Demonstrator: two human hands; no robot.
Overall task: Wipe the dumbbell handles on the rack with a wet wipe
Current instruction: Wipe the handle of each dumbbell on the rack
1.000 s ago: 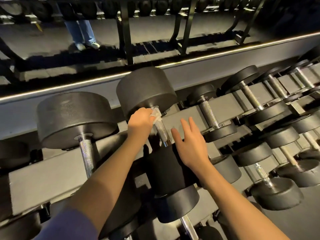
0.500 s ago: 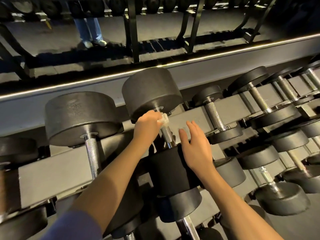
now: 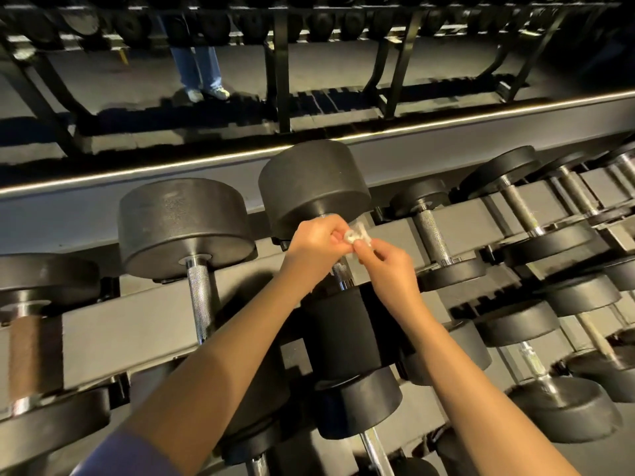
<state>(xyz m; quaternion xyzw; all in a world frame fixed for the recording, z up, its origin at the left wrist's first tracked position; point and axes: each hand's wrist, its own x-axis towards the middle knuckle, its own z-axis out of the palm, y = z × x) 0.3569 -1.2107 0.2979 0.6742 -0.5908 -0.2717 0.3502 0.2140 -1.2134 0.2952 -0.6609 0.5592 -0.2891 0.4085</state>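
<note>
Pinching a crumpled white wet wipe (image 3: 357, 237) from both sides, the left hand (image 3: 316, 245) and the right hand (image 3: 388, 266) meet, fingers curled, over the knurled handle (image 3: 342, 273) of the central dumbbell (image 3: 312, 183), just below its far head; contact between wipe and handle cannot be determined. This dumbbell lies across the grey rack (image 3: 137, 324). The next dumbbell (image 3: 185, 221) to its left carries faint raised marks on its head, too blurred to read, and smaller dumbbells (image 3: 429, 235) line up to its right.
</note>
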